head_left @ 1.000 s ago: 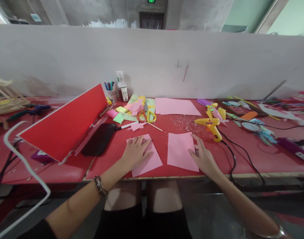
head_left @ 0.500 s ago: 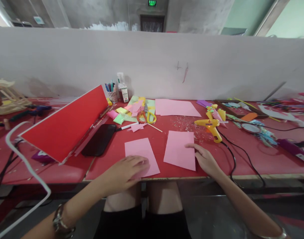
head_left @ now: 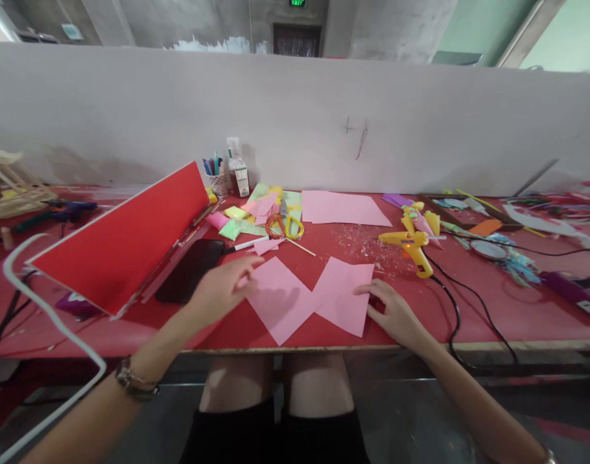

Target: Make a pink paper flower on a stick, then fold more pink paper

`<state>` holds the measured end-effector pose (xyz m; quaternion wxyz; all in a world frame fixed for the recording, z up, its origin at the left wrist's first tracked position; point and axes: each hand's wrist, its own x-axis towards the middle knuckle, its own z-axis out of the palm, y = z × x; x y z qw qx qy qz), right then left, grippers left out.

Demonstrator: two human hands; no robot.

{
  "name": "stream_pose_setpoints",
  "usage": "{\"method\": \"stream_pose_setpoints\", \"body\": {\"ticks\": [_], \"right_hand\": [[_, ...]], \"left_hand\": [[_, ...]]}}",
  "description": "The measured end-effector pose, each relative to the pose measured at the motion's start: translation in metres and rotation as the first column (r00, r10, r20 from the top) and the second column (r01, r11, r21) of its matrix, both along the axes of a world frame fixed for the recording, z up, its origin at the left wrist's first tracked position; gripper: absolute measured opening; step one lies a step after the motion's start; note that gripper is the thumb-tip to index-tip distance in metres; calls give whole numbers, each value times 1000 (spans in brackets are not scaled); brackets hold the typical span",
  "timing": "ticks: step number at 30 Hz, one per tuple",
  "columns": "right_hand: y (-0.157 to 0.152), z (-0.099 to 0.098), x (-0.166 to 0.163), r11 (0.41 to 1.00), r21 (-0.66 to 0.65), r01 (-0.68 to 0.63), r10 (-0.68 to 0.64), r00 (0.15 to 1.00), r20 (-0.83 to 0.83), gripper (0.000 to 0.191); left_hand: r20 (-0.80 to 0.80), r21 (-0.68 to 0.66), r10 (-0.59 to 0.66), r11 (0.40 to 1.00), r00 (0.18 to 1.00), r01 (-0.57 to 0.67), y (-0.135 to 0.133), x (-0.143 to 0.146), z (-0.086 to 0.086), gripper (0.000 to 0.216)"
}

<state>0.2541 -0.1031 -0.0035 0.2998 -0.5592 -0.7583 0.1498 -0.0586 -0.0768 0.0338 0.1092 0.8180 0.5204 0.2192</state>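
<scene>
Two pink paper sheets lie flat on the red table in front of me, their facing corners meeting or slightly overlapping. The left pink sheet [head_left: 281, 303] is turned like a diamond. My left hand [head_left: 223, 287] is at its upper left edge, fingers curled round the corner and index finger stretched out. At the outer edge of the right pink sheet [head_left: 342, 298] is my right hand [head_left: 390, 310], fingertips on top of the paper and thumb lower, by the edge.
A yellow glue gun [head_left: 413, 248] with a black cord lies right of the sheets. A red board [head_left: 130, 238] leans over a black phone [head_left: 191, 270] on the left. Scissors [head_left: 295, 227], paper scraps and a larger pink sheet [head_left: 345, 208] lie behind.
Both sheets have turned and come together so their corners meet. My left hand has shifted up and left to the left sheet's outer corner; my right hand has moved slightly left.
</scene>
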Motion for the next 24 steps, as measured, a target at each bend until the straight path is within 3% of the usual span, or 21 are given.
{"method": "stream_pose_setpoints", "body": {"ticks": [2, 5, 11, 17, 21, 24], "right_hand": [[0, 0, 0, 1000, 6, -9, 9, 1000, 24, 20], [0, -1, 0, 1000, 13, -20, 20, 999, 49, 20], [1, -5, 0, 995, 96, 28, -41, 991, 131, 22], [-3, -4, -3, 975, 220, 21, -76, 967, 244, 32], [-2, -2, 0, 994, 96, -60, 44, 985, 165, 39], [2, 2, 2, 983, -41, -178, 181, 982, 60, 39]], "left_hand": [[-147, -102, -239, 969, 960, 226, -7, 11, -11, 53], [-292, -190, -284, 953, 913, 236, -18, 21, -23, 70], [-379, -269, -208, 957, 902, 108, -16, 24, -25, 74], [-457, -243, -39, 967, 889, -82, -1, 20, -22, 71], [-498, -133, 60, 981, 865, -144, 7, 14, -24, 66], [-443, -66, 15, 997, 897, -49, 8, 15, -26, 63]]}}
